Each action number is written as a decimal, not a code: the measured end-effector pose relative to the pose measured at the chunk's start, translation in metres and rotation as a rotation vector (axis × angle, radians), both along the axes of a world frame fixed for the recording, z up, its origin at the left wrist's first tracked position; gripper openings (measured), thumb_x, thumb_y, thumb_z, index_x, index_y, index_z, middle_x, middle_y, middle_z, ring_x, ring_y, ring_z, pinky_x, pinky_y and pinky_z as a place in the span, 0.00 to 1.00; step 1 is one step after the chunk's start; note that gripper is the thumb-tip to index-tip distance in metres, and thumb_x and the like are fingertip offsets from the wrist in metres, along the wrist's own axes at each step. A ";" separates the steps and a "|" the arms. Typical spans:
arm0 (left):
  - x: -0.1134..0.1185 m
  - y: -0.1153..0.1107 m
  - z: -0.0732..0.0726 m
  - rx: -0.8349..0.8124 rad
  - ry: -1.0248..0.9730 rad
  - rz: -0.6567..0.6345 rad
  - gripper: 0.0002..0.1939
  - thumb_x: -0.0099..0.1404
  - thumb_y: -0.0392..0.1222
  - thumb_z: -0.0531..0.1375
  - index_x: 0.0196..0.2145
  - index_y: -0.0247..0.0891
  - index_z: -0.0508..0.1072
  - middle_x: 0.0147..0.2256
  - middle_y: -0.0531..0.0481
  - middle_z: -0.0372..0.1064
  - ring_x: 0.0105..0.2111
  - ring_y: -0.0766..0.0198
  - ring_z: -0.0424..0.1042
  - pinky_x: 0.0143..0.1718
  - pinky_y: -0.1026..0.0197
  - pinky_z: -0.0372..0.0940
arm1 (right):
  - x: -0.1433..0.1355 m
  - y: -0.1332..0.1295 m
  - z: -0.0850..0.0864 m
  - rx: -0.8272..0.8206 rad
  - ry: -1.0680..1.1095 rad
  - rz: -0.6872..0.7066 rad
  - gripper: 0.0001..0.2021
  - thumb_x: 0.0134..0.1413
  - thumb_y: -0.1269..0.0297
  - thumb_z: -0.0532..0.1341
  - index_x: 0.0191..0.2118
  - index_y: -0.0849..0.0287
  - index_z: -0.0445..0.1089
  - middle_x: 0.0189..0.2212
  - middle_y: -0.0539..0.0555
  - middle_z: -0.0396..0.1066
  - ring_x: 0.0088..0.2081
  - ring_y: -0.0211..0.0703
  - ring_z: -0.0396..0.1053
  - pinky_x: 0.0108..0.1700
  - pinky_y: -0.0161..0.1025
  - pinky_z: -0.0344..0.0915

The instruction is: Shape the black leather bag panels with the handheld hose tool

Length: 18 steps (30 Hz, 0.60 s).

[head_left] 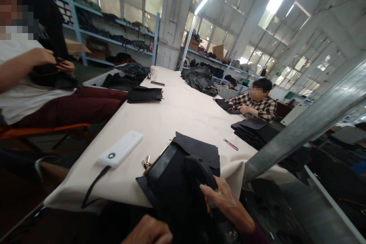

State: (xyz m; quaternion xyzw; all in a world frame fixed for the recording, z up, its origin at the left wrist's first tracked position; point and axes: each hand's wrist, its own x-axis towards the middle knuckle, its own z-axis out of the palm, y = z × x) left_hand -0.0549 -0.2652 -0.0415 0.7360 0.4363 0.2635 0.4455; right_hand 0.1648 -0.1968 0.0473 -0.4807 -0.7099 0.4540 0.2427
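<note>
Black bag panels (183, 148) with a gold-toothed zipper lie at the near end of the table. A gold zipper pull (146, 162) hangs off their left side. My right hand (225, 200) is closed around a curved black piece (200, 166) on top of these panels, its thumb pressing the near side. I cannot tell whether that piece is a folded panel or a separate item. At the bottom edge my left hand (150, 230) is closed with curled fingers, just left of the black material. Whatever it may hold is hidden.
On the pale table (188, 116) lie a white power bank (121, 148) with a black cable, pink-handled snips (231, 145) and black panel stacks (253, 129). A metal post (300, 122) slants at right. Co-workers sit at left (31, 68) and far right (257, 103).
</note>
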 end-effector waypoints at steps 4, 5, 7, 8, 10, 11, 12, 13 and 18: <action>-0.035 0.061 0.053 0.315 0.104 0.454 0.18 0.65 0.49 0.46 0.32 0.37 0.72 0.27 0.50 0.69 0.27 0.66 0.67 0.31 0.66 0.58 | 0.009 -0.006 -0.009 0.023 -0.017 -0.057 0.14 0.54 0.53 0.57 0.32 0.61 0.61 0.19 0.48 0.65 0.19 0.37 0.65 0.21 0.31 0.62; -0.041 0.085 0.059 0.418 0.153 0.499 0.16 0.65 0.47 0.47 0.36 0.37 0.72 0.31 0.49 0.70 0.31 0.64 0.68 0.35 0.64 0.59 | 0.010 -0.007 -0.011 0.019 -0.015 -0.065 0.14 0.54 0.53 0.57 0.32 0.61 0.61 0.19 0.47 0.65 0.19 0.37 0.65 0.21 0.31 0.62; -0.049 0.135 0.060 0.588 0.261 0.566 0.16 0.64 0.42 0.49 0.44 0.34 0.71 0.40 0.43 0.69 0.40 0.59 0.67 0.44 0.60 0.59 | 0.011 -0.010 -0.013 0.002 -0.004 -0.049 0.15 0.54 0.52 0.56 0.32 0.61 0.61 0.18 0.47 0.64 0.18 0.37 0.64 0.20 0.31 0.62; -0.051 0.159 0.056 0.614 0.321 0.540 0.18 0.64 0.39 0.48 0.47 0.31 0.69 0.42 0.39 0.67 0.40 0.58 0.67 0.43 0.58 0.59 | 0.012 -0.012 -0.014 -0.014 -0.002 -0.029 0.15 0.55 0.52 0.55 0.31 0.61 0.61 0.16 0.47 0.63 0.17 0.37 0.63 0.19 0.31 0.61; -0.052 0.196 0.045 0.627 0.336 0.486 0.18 0.62 0.37 0.50 0.47 0.32 0.69 0.42 0.39 0.67 0.40 0.58 0.67 0.44 0.58 0.60 | 0.018 -0.016 -0.016 -0.018 -0.028 -0.033 0.17 0.54 0.50 0.55 0.32 0.62 0.62 0.17 0.48 0.64 0.18 0.40 0.65 0.20 0.33 0.63; -0.051 0.209 0.040 0.627 0.335 0.452 0.16 0.62 0.37 0.50 0.45 0.33 0.71 0.42 0.41 0.67 0.40 0.58 0.67 0.44 0.58 0.60 | 0.022 -0.018 -0.017 0.002 -0.058 -0.069 0.17 0.53 0.49 0.56 0.34 0.62 0.64 0.20 0.51 0.67 0.22 0.43 0.68 0.24 0.35 0.66; -0.051 0.219 0.035 0.628 0.326 0.424 0.15 0.62 0.37 0.51 0.42 0.35 0.73 0.42 0.42 0.67 0.41 0.59 0.67 0.45 0.58 0.60 | 0.027 -0.021 -0.018 0.032 -0.092 -0.112 0.19 0.52 0.49 0.57 0.37 0.62 0.65 0.26 0.54 0.70 0.29 0.48 0.71 0.30 0.38 0.68; -0.051 0.225 0.031 0.630 0.320 0.394 0.13 0.62 0.38 0.51 0.39 0.36 0.74 0.43 0.43 0.67 0.42 0.60 0.67 0.46 0.59 0.60 | 0.033 -0.024 -0.019 0.072 -0.120 -0.158 0.20 0.49 0.49 0.60 0.40 0.61 0.67 0.34 0.58 0.72 0.38 0.52 0.71 0.38 0.41 0.68; -0.053 0.225 0.032 0.637 0.300 0.253 0.11 0.62 0.40 0.52 0.33 0.37 0.74 0.41 0.48 0.68 0.39 0.64 0.68 0.43 0.64 0.60 | 0.047 -0.032 -0.021 0.132 -0.144 -0.213 0.23 0.41 0.48 0.65 0.42 0.57 0.70 0.51 0.58 0.65 0.54 0.60 0.58 0.54 0.44 0.58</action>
